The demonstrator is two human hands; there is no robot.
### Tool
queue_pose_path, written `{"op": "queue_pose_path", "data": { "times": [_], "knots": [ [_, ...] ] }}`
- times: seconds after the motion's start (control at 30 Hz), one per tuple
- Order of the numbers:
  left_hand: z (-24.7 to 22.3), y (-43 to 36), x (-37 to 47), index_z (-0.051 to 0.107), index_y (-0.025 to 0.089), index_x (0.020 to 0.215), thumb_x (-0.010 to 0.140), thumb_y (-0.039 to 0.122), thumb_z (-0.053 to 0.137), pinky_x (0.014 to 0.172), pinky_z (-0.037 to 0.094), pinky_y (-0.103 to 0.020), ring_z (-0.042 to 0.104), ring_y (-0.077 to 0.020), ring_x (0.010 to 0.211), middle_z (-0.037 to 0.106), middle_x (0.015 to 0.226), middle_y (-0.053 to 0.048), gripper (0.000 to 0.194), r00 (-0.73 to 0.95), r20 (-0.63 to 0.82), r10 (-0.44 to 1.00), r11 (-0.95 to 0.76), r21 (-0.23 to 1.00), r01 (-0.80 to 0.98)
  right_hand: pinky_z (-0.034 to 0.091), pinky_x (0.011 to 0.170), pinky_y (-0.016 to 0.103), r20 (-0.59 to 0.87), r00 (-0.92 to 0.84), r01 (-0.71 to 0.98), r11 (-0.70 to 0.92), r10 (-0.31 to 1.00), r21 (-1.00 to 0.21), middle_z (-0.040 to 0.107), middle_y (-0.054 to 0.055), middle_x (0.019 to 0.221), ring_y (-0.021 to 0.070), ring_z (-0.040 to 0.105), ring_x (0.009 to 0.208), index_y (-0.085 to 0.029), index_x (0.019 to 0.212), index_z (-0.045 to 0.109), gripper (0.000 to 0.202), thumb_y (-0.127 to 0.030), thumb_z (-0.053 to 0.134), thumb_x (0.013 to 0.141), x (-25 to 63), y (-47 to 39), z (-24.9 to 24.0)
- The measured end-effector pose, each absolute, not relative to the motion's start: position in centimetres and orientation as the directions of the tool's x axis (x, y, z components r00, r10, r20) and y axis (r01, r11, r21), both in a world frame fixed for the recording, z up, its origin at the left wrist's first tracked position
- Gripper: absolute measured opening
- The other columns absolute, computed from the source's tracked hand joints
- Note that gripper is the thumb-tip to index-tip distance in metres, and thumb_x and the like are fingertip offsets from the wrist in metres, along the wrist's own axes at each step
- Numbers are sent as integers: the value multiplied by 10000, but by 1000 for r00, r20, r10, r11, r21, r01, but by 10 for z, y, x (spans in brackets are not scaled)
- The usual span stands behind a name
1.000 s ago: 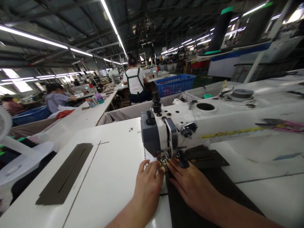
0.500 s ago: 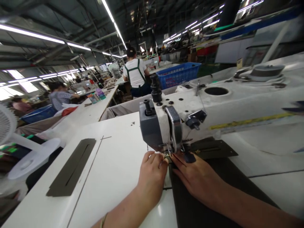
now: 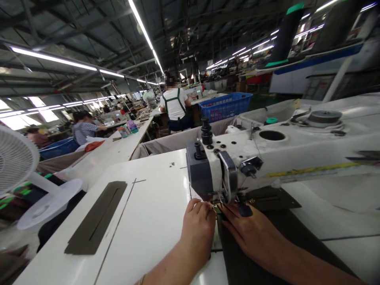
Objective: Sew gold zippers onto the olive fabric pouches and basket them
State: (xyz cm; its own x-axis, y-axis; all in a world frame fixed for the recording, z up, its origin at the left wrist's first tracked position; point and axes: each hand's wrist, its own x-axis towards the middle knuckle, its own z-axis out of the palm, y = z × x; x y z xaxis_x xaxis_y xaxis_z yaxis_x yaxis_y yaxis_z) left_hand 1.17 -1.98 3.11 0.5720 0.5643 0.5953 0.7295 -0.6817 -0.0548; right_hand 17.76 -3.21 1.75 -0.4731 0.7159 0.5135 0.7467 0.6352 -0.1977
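A white and grey sewing machine (image 3: 200,174) stands over the white table. Close to its needle area, my left hand (image 3: 198,227) is closed in a pinch. What its fingertips hold is too small and partly hidden to name. My right hand (image 3: 252,229) lies beside the presser foot with fingers stretched out, pressing on a dark olive fabric panel (image 3: 293,233). That panel runs under my right forearm towards the front. Behind the right hand, a dark slotted piece (image 3: 277,199) with a bit of brass-coloured metal lies under the machine arm.
A dark slotted stack of pieces (image 3: 97,217) lies on the table (image 3: 154,229) at the left. Beyond it stands a white fan (image 3: 18,162). A blue basket (image 3: 227,107) and a seated co-worker (image 3: 174,105) are ahead. A yellow measuring tape (image 3: 311,169) runs along the machine arm.
The whole view has shifted, so machine, table and hands appear a little lower and further right. Both hands stay at the needle area with much the same grip.
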Motion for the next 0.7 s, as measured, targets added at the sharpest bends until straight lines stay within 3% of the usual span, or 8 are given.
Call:
{"op": "queue_pose_path", "data": {
  "times": [0.13,0.33,0.47,0.6,0.7],
  "knots": [
    [29,-18,12,556,144,678,887,65,361,651,452,-346,524,-189,638,561,682,-54,297,559,599,574,-664,-60,746,455,914,450,517,-466,761,623,718,-180,613,142,1115,243,578,1028,-133,1160,533,328,-135,419,852,178,-30,12],
    [11,-10,11,539,147,676,876,60,416,677,446,-337,549,-169,619,582,669,-30,251,498,721,482,-677,-54,734,494,861,413,542,-508,752,652,669,-100,605,152,1147,244,588,1020,-121,1185,520,374,-122,433,821,173,-25,9],
    [14,-9,6,561,158,707,833,100,549,708,456,-330,603,-163,679,652,766,-24,139,467,715,520,-694,36,719,475,894,368,533,-552,725,685,641,-72,611,102,1158,204,579,1044,-175,1201,520,365,-158,446,844,189,-20,21],
    [29,-28,-12,609,203,819,829,118,540,851,445,-348,640,-161,851,689,928,-12,111,500,631,594,-734,171,657,501,814,410,663,-549,777,602,509,183,627,110,1129,255,598,998,-160,1149,562,376,-196,492,781,237,-30,17],
    [23,-47,-26,613,222,914,895,245,495,867,444,-299,647,-139,871,702,917,5,121,551,687,474,-816,109,567,511,662,301,698,-583,759,586,417,284,686,60,987,209,643,803,-185,1072,607,410,-85,460,703,256,-58,-5]
  ]
}}
